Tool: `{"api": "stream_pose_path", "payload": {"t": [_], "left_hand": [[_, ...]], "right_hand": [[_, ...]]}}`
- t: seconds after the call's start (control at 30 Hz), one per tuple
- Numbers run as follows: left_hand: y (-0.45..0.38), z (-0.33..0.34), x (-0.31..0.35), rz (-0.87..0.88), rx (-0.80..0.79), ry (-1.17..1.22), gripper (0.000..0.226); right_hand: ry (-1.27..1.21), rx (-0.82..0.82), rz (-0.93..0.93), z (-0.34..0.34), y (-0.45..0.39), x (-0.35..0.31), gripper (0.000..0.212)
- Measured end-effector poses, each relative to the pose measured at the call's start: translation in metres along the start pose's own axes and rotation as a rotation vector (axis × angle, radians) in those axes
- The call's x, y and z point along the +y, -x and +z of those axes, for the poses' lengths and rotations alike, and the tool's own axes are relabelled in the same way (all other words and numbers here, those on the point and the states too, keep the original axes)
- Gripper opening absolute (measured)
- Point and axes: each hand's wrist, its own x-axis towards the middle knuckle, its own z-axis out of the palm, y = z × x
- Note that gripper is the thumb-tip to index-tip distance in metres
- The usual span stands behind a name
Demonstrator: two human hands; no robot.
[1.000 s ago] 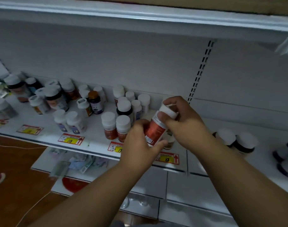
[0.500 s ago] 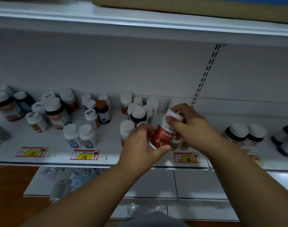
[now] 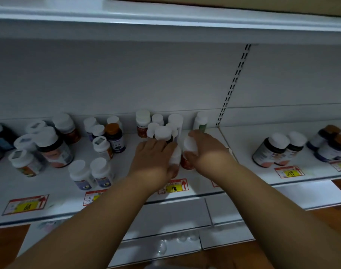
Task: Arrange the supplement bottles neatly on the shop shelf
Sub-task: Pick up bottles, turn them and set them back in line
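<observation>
A shop: white shelf (image 3: 49, 193) of supplement bottles (image 3: 82, 173) with price tags (image 3: 174, 188).

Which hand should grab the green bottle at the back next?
Probably the right hand: its fingertips lie just in front of the green bottle. The left hand is farther away, holding a white-capped bottle.

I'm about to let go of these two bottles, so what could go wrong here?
1. The left hand and right hand each grip a red bottle close in front of the white-capped cluster; pushing further back could topple it.
2. The bottles look tilted, so they may fall if released now.
3. The right forearm passes near the shelf edge; pulling back carelessly could drag a bottle off.
</observation>
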Motion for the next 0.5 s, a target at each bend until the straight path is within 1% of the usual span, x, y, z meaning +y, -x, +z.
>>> {"api": "stream_pose_path", "payload": {"t": [0.13,0.2,0.4,0.5], "left_hand": [[0.001,0.002,-0.001,-0.001,0.018,-0.014,0.058],[0.001,0.002,-0.003,0.001,0.008,-0.018,0.060],[0.002,0.003,-0.004,-0.009,-0.022,-0.020,0.059],[0.002,0.003,-0.002,0.004,0.008,-0.038,0.056]], "right_hand": [[-0.017,0.046,-0.007,0.011,0.005,0.006,0.048],[-0.012,0.062,-0.039,0.022,0.005,0.010,0.049],[0.005,0.043,-0.033,0.044,-0.003,0.020,0.051],[-0.015,0.045,-0.033,0.043,-0.003,0.023,0.053]]}}
